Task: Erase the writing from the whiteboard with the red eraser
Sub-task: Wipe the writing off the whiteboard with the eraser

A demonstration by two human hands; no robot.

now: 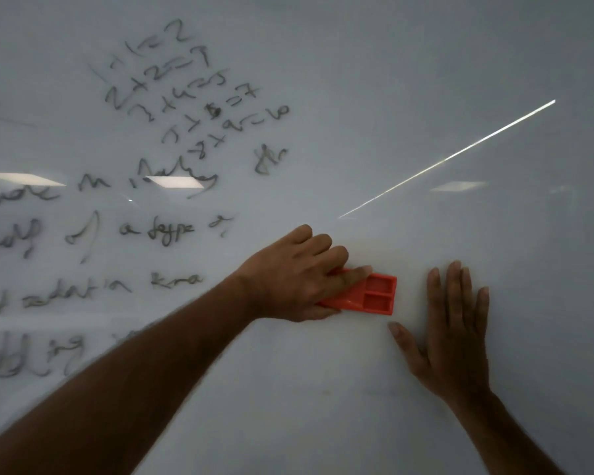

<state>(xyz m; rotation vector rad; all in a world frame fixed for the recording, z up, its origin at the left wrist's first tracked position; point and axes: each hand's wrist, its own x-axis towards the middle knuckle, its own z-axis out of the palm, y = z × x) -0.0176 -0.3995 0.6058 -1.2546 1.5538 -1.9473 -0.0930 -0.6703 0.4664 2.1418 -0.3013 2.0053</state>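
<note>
Nearest me, my right hand point(455, 332) lies flat on the whiteboard point(426, 114), fingers straight and spread, holding nothing. Just left of it, my left hand point(295, 275) grips the red eraser point(371, 296), pressing it against the board. Beyond and leftward, blurred dark writing point(186, 97) covers the board's left half.

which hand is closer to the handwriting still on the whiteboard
Left. The left hand, gripping the red eraser, sits beside the writing; the right hand rests flat farther right.
</note>
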